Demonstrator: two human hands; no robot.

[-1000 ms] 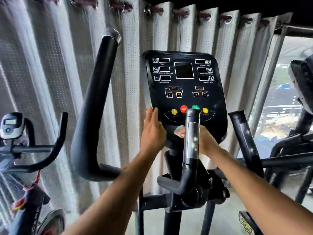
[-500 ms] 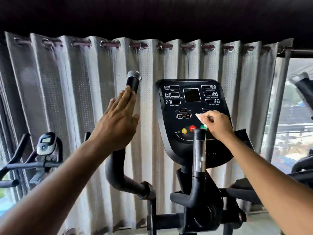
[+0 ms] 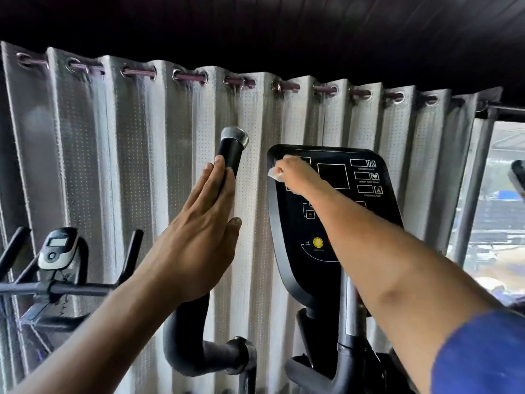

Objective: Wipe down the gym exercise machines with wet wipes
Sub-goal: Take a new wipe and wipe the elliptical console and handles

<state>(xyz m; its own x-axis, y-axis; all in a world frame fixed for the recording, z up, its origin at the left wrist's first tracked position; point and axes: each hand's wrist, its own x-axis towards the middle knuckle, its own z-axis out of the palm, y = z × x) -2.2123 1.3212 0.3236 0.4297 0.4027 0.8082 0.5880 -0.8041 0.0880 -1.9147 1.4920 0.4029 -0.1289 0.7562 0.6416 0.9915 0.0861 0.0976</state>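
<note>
Right hand (image 3: 289, 172) climbed from button row to console (image 3: 335, 211) upper-left corner, fingers pinching wet wipe (image 3: 275, 174) against panel; left hand (image 3: 199, 237) flat, fingers straight along handlebar (image 3: 231, 155), gripping nothing. Risk: swing bar shifts under unclosed palm; wipe presses buttons

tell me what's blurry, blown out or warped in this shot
Head view: the window at right is washed out by daylight; the blue sleeve in the near corner is soft and out of focus; the wide lens bows the curtain top; the console labels are too smeared to read beside the wipe.
</note>
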